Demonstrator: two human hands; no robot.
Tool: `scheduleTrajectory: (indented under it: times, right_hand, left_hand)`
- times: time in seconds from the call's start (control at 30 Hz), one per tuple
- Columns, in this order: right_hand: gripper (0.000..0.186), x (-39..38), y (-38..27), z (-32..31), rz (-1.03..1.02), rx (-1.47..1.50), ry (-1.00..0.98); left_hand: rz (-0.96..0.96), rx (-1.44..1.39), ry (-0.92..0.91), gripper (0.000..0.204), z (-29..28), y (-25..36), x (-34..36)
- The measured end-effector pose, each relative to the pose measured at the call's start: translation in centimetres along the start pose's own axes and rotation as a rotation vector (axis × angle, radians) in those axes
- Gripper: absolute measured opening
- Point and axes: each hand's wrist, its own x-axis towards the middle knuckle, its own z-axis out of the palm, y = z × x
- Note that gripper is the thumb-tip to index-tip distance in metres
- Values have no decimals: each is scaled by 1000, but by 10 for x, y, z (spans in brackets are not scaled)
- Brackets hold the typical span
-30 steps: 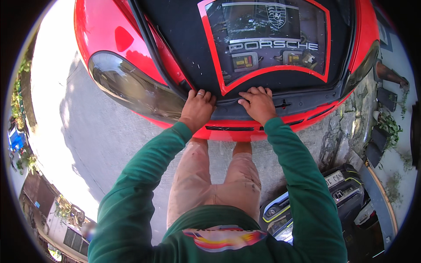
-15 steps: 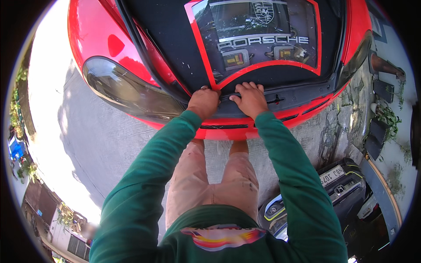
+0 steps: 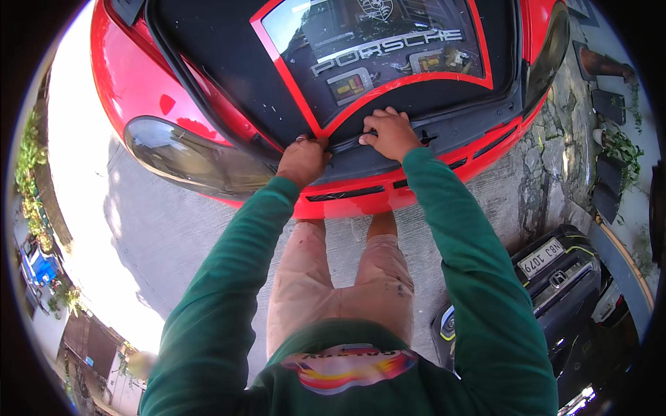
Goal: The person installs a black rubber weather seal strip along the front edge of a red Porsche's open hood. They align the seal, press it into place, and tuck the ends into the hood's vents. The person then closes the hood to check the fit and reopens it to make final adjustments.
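Across the top is a red car with its front compartment uncovered: a black lined panel holds a clear window with silver lettering, an emblem and a red border, small components under it. My left hand is closed at the compartment's front edge, below the border's lower left corner; what its fingertips hold is hidden. My right hand, to the right and slightly higher, has its fingers curled over the black edge trim. Green sleeves cover both forearms.
A dark car with a light plate sits at the lower right, close to my right arm. Potted plants and cracked stonework line the right. Shadowed concrete runs under the red car, with sunlit ground and greenery at left.
My left hand's fingers have curled in more at the edge. Both hands appear higher and slightly further left, as does the red car, with the view shifting.
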Motion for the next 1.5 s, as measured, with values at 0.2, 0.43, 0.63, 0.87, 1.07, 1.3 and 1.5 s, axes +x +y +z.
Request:
scheduleTrajectory:
  times: [0.2, 0.43, 0.63, 0.87, 1.07, 1.3, 1.5]
  right_hand:
    - [43, -5, -2, 4, 38, -135, -14]
    - [52, -13, -28, 8, -53, -227, -36]
    - [42, 1, -82, 63, -96, -32, 79]
    - [39, 7, -87, 70, -77, 19, 163]
    - [41, 11, -85, 66, -67, 47, 96]
    - [41, 16, -95, 62, -6, 7, 50]
    - [38, 9, -94, 61, -6, 38, 57]
  left_hand:
    - [-83, 32, -102, 37, -18, 8, -2]
    - [288, 558, -61, 31, -50, -54, -36]
    - [406, 582, -118, 28, -51, -58, -24]
    - [619, 724, -65, 22, -48, -73, -23]
    - [727, 690, -25, 22, -54, -75, -17]
    - [727, 639, -201, 19, -70, -76, 10]
    - [701, 609, -126, 21, -56, -72, 1]
